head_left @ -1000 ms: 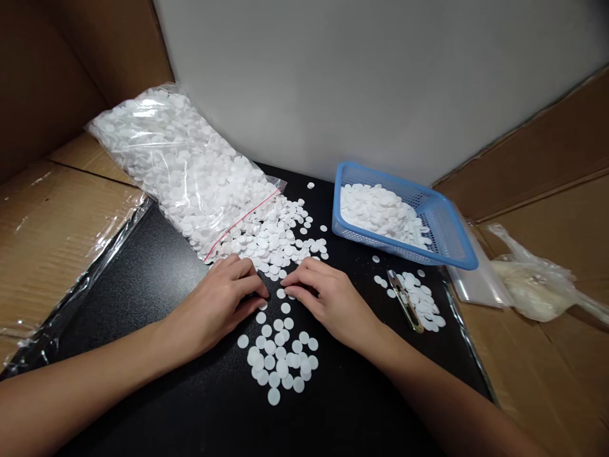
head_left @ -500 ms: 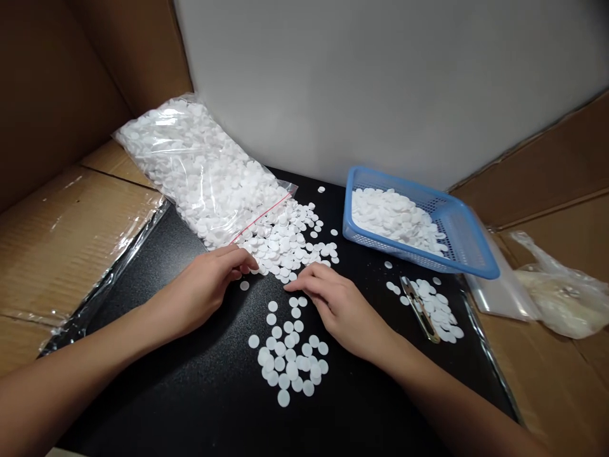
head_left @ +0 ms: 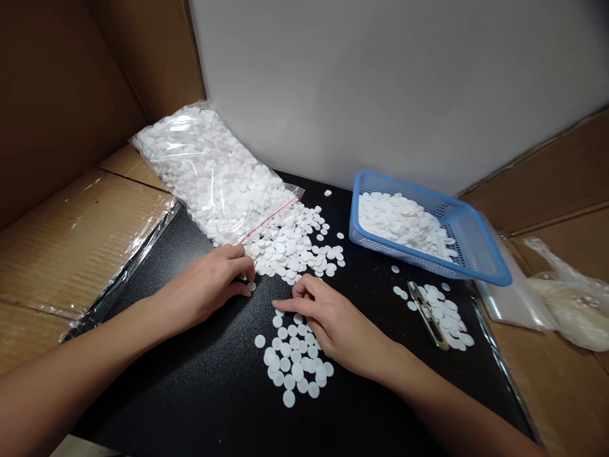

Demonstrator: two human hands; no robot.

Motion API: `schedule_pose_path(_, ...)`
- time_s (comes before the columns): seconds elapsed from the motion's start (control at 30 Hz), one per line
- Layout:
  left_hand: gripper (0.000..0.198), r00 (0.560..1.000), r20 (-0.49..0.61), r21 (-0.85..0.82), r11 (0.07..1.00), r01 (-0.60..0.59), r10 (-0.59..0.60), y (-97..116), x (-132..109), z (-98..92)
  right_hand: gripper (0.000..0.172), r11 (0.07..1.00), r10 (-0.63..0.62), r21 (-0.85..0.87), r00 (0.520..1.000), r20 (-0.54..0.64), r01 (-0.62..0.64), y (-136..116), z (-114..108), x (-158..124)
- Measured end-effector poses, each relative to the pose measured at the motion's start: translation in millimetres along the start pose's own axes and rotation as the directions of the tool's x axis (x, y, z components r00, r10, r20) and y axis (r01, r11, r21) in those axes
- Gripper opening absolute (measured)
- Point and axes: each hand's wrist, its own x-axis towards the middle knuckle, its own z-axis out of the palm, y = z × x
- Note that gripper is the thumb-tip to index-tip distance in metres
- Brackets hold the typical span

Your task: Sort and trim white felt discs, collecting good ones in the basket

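Note:
My left hand [head_left: 216,279] is at the near edge of a spread of loose white discs [head_left: 285,247]. Its thumb and fingers are curled with a small gap between the tips, close to a single white disc [head_left: 252,287] on the black table. To the right, my right hand [head_left: 335,317] has its index finger stretched out over a white disc [head_left: 280,313], with the other fingers bent. Beneath and in front of that hand lies a loose cluster of thin white discs [head_left: 289,365], mostly flat, some overlapping.
A clear zip bag [head_left: 204,165] full of white discs lies at the back left, its mouth towards the spread. A blue basket [head_left: 495,260] at the right holds more discs. Thread snips [head_left: 428,317] rest beside a small disc pile [head_left: 450,317]. Cardboard [head_left: 118,222] flanks the table.
My right hand has drawn nearer, from the edge of the spread to the top of the cluster. My left hand has lowered slightly towards the single disc. The view has shifted slightly.

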Motion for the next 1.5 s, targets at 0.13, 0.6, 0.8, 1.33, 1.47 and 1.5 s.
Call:
schedule_pose_path(0.13,0.012,0.992,-0.046,0.05,0.992,-0.119,0.121,0.1,3.0,3.6,0.048,0.992,-0.018,0.127,1.0,0.002,0.018,1.6,-8.0,-1.4)
schedule_pose_path(0.6,0.008,0.986,-0.146,-0.204,0.973,-0.109,0.08,23.8,13.3,33.3,0.016,0.966,-0.047,-0.255,0.939,-0.341,-0.044,27.0,8.7,15.0)
schedule_pose_path(0.8,0.015,0.948,-0.31,-0.178,0.974,-0.137,0.076,18.8,13.7,29.2,0.014,0.903,-0.117,-0.428,0.945,-0.304,-0.026,26.0,3.7,23.0)
schedule_pose_path(1.33,0.028,0.877,-0.06,-0.009,0.878,-0.478,0.477,36.2,-13.5,51.8,0.023,0.969,-0.04,-0.242,0.947,-0.318,-0.04,17.8,-11.2,-24.6)
schedule_pose_path(1.47,0.025,0.899,-0.054,-0.127,0.89,-0.437,0.434,37.3,-9.7,41.9,0.023,0.972,-0.02,-0.229,0.95,-0.311,-0.055,15.6,-7.5,-1.9)
schedule_pose_path(1.5,0.025,0.909,-0.075,-0.141,0.898,-0.417,0.411,36.1,-8.0,39.3,0.022,0.972,-0.013,-0.229,0.956,-0.295,-0.058,15.2,-6.3,3.2)
